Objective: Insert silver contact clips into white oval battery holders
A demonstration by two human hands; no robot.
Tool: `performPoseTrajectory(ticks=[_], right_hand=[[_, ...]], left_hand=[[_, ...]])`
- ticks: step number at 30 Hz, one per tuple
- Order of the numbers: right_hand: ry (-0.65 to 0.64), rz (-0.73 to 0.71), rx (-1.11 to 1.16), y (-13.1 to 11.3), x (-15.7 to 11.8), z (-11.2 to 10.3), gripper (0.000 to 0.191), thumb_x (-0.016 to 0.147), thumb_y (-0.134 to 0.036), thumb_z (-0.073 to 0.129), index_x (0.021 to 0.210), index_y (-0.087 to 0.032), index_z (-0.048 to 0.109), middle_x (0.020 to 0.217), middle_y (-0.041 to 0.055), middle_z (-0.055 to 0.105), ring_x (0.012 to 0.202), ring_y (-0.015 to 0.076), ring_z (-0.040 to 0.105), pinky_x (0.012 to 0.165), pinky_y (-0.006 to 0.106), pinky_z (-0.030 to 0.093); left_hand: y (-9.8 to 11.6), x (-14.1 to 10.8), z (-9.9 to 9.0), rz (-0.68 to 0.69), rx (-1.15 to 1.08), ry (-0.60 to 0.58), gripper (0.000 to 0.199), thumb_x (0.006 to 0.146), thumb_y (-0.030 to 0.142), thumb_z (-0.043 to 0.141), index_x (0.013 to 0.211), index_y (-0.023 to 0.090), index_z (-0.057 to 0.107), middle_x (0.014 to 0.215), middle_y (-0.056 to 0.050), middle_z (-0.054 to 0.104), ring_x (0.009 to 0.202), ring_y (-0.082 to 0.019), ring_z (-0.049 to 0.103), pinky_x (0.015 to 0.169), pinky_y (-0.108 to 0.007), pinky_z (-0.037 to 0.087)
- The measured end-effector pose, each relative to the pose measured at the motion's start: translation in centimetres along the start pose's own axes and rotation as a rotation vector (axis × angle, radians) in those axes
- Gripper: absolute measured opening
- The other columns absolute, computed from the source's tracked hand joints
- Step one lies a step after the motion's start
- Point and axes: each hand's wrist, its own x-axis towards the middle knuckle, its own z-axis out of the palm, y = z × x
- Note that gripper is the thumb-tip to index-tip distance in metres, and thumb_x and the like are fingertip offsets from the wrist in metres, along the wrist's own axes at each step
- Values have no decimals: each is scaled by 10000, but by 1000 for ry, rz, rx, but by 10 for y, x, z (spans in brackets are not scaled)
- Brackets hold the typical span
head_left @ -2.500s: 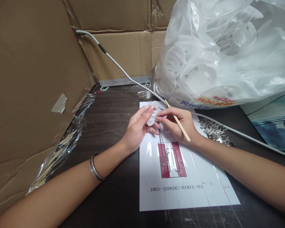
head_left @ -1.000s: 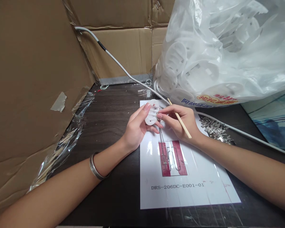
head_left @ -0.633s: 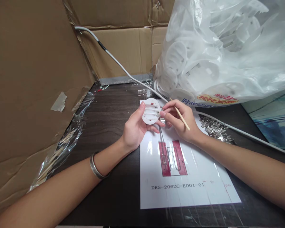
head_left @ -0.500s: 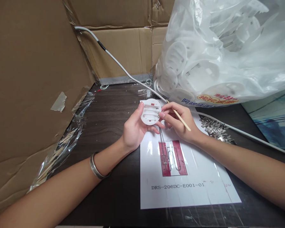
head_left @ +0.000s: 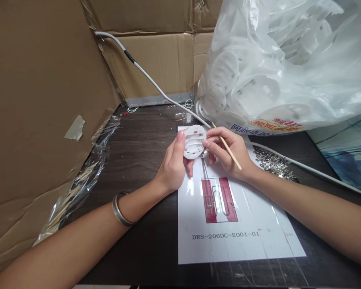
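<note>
A round white plastic piece (head_left: 194,142) with ridged slots and small metal contacts is gripped at its left edge by my left hand (head_left: 174,164), thumb on the front face. My right hand (head_left: 228,151) has a thin wooden stick (head_left: 227,147) lying between its fingers, slanting down to the right. The right thumb and forefinger are closed at the piece's right edge, and whatever lies between them is too small to make out. Beneath both hands is a printed white sheet (head_left: 222,249) with a red and white picture.
Small metal parts (head_left: 275,163) are heaped right of the sheet. A clear bag of round white pieces (head_left: 252,72) stands at the back right. A white cable (head_left: 159,89) crosses the dark table (head_left: 132,140). Wooden sticks in plastic wrap (head_left: 70,196) lie left, by cardboard walls (head_left: 41,80).
The white piece has turned, its face now more angled, and moved slightly right. My left hand has shifted right with its fingers drawn in. My right hand has barely moved.
</note>
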Motion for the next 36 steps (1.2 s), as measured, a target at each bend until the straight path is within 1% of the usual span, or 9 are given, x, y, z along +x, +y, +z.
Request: performPoseTrajectory(ticks=[2,4,11,15,19,23,28,32,36], right_hand=[[-8,-14,-15,0,1,0,280,863,-408,801,972,-215,629,705,-32,659,479,93,536,481,291,454],[-22,-29,-19,0,1,-1,288,871,-422,795,1000,-217,641,706,-35,655,490,98,534,494,298,457],[-114,-19,87,-1,0,-4,321,873,-435,812,1056,-227,650,741,-39,663,548,107,560,564,310,478],[-154,33,113,-2,2,-5,352,826,-419,860,1020,-224,640,771,-29,671,566,106,547,556,304,451],[-238,77,134,-1,6,-8,389,767,-370,912,994,-210,639,779,-22,674,651,128,599,607,298,462],[-296,87,180,0,5,-11,325,809,-292,891,1008,-200,650,781,-30,683,620,108,591,583,271,456],[-253,91,199,2,5,-9,285,862,-387,853,978,-200,672,700,-44,643,540,102,563,522,268,439],[-205,69,192,4,6,-9,282,848,-374,869,952,-195,677,650,-48,615,522,92,518,479,249,385],[-174,21,155,3,2,-7,257,908,-379,821,1032,-198,689,679,-50,641,520,95,589,502,250,458]], left_hand=[[1,1,0,-2,-14,-29,728,954,820,367,1040,167,676,508,22,525,365,-106,444,365,-249,412],[3,2,1,-8,-53,-38,704,938,827,400,1065,175,632,542,19,565,360,-113,457,337,-253,401],[2,1,2,25,-45,-61,681,912,846,438,1091,196,541,648,17,602,407,-126,519,345,-267,432],[-1,-2,-1,89,10,-28,595,950,800,435,1027,218,530,546,48,546,397,-130,518,391,-269,422],[-3,-3,-3,103,25,-21,560,952,784,458,982,231,535,490,54,552,376,-132,515,405,-273,384],[-2,-3,-3,107,47,-35,545,957,782,445,952,241,504,483,54,569,369,-136,501,413,-282,376],[-3,-2,-3,104,88,-69,575,957,811,380,955,246,489,476,49,574,397,-152,507,436,-295,388],[-4,-2,-7,47,222,-121,699,942,860,260,782,231,522,482,-10,564,465,-164,546,483,-316,420],[-6,1,-9,-5,220,-99,778,949,849,207,673,217,568,470,-30,543,449,-154,530,450,-313,395]])
